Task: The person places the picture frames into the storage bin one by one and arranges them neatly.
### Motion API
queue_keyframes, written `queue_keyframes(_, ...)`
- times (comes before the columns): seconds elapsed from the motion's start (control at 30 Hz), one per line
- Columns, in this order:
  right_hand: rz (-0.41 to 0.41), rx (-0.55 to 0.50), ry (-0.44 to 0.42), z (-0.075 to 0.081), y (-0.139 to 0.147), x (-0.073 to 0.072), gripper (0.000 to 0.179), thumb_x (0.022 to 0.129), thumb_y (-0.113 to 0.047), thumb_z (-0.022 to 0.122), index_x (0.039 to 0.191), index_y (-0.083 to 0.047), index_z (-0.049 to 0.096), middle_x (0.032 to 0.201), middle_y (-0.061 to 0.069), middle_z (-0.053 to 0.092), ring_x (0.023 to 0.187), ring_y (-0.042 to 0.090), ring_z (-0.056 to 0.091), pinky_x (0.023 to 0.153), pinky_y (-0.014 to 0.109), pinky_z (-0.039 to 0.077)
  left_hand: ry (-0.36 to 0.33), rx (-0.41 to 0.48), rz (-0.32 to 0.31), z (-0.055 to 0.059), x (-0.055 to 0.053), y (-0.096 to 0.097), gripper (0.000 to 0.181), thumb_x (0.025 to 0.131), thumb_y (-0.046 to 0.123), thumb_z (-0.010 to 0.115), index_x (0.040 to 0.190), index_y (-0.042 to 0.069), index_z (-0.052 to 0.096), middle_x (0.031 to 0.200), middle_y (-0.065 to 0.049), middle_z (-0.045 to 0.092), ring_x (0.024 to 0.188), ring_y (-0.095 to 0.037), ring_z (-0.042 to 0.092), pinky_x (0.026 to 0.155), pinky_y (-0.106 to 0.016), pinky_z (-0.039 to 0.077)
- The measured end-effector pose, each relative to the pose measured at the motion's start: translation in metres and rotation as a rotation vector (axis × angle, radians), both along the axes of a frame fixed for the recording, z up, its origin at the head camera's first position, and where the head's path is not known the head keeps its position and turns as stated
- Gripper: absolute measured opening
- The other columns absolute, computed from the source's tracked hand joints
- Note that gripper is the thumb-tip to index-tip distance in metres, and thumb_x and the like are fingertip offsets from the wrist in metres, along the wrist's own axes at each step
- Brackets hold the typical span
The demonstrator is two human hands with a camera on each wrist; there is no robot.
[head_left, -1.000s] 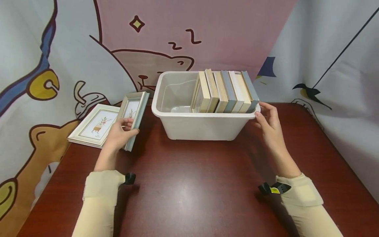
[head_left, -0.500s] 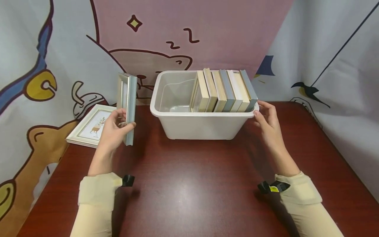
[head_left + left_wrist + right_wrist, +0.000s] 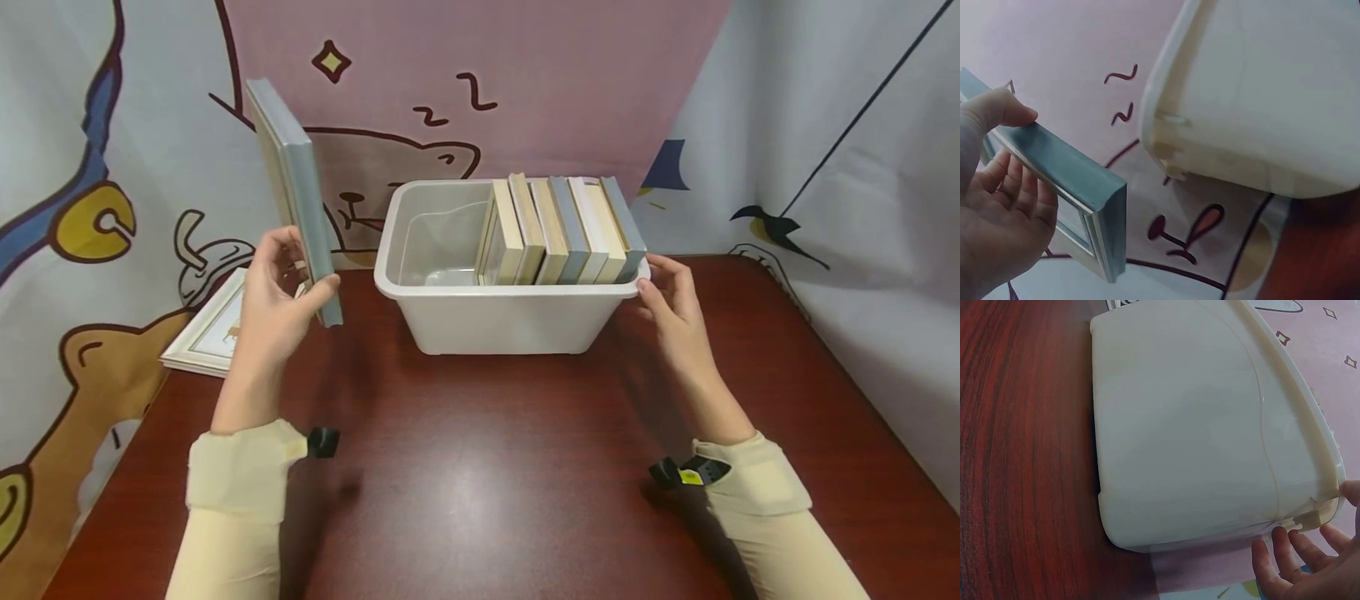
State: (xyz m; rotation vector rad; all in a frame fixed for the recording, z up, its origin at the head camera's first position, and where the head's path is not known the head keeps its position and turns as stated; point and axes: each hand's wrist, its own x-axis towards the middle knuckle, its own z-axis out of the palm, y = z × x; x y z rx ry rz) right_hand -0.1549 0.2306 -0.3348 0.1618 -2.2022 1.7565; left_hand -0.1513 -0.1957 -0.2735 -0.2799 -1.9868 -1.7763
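Observation:
My left hand (image 3: 266, 317) grips a blue-grey picture frame (image 3: 306, 208), raised upright above the table to the left of the white plastic bin (image 3: 502, 322). In the left wrist view the thumb lies along the outer edge of that frame (image 3: 1075, 164) and the fingers curl under its front side. At the bin's right front corner my right hand (image 3: 682, 329) holds the rim between thumb and fingers. Several cream, white and blue-grey picture frames (image 3: 558, 237) stand on edge in the bin's right part. Bare floor shows in its left part.
A cream picture frame (image 3: 202, 342) lies flat at the table's left edge, partly hidden behind my left hand. The dark red wooden table (image 3: 480, 467) stretches in front of the bin. A printed cloth (image 3: 570, 83) hangs close behind it.
My left hand has lifted the blue-grey picture frame off the flat cream one, turned it upright and raised it. The right hand stays on the bin's rim, and the bin keeps its place.

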Motion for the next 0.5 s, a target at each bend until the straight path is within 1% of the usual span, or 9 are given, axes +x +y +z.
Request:
queue_keyframes(0.07, 0.0, -0.001, 0.0, 0.0, 0.0, 0.0, 0.045, 0.104, -0.023, 0.049, 0.145, -0.008, 0.04, 0.124, -0.014, 0.05, 0.107, 0.002, 0.053, 0.079, 0.008, 0.051, 0.048, -0.011, -0.015, 0.007, -0.001, 0.004, 0.048, 0.077, -0.017, 0.061, 0.107, 0.02, 0.053, 0.095, 0.005, 0.055, 0.091, -0.012, 0.053, 0.075, -0.018, 0.047)
queue_keyframes(0.13, -0.002, 0.001, 0.0, 0.0, 0.0, 0.0, 0.044, 0.104, -0.023, 0.049, 0.145, -0.008, 0.04, 0.124, -0.014, 0.05, 0.106, 0.002, 0.053, 0.079, 0.008, 0.051, 0.08, -0.031, -0.032, 0.013, -0.002, 0.008, 0.05, 0.077, -0.017, 0.061, 0.11, 0.02, 0.052, 0.098, 0.004, 0.055, 0.091, -0.013, 0.055, 0.074, -0.017, 0.049)
queue_keyframes(0.2, -0.002, -0.001, 0.0, 0.0, 0.0, 0.0, 0.044, 0.104, -0.023, 0.049, 0.145, -0.009, 0.041, 0.123, -0.014, 0.05, 0.106, 0.002, 0.053, 0.079, 0.009, 0.051, 0.088, -0.056, -0.043, 0.019, -0.003, 0.013, 0.052, 0.077, -0.016, 0.061, 0.112, 0.021, 0.051, 0.1, 0.004, 0.055, 0.091, -0.013, 0.056, 0.071, -0.017, 0.051)
queue_keyframes(0.33, -0.003, 0.004, -0.002, 0.001, 0.0, 0.001, 0.044, 0.104, -0.024, 0.049, 0.145, -0.009, 0.041, 0.124, -0.014, 0.05, 0.106, 0.002, 0.053, 0.08, 0.009, 0.051, 0.126, -0.086, -0.083, 0.029, -0.007, 0.025, 0.051, 0.077, -0.014, 0.061, 0.115, 0.018, 0.051, 0.104, 0.006, 0.054, 0.096, -0.014, 0.055, 0.077, -0.018, 0.052)
queue_keyframes(0.43, -0.003, 0.016, -0.003, 0.0, 0.0, 0.0, 0.045, 0.105, -0.024, 0.049, 0.146, -0.009, 0.04, 0.124, -0.015, 0.049, 0.107, 0.002, 0.052, 0.08, 0.009, 0.05, 0.146, -0.102, -0.119, 0.034, -0.012, 0.036, 0.05, 0.076, -0.013, 0.062, 0.115, 0.017, 0.051, 0.103, 0.007, 0.053, 0.096, -0.014, 0.053, 0.078, -0.019, 0.05)
queue_keyframes(0.5, -0.003, 0.025, -0.004, 0.0, 0.001, 0.0, 0.045, 0.105, -0.024, 0.048, 0.146, -0.009, 0.039, 0.124, -0.015, 0.049, 0.107, 0.002, 0.052, 0.08, 0.009, 0.05, 0.146, -0.121, -0.138, 0.035, -0.016, 0.043, 0.049, 0.076, -0.013, 0.062, 0.115, 0.014, 0.051, 0.103, 0.008, 0.053, 0.094, -0.014, 0.053, 0.075, -0.017, 0.051)
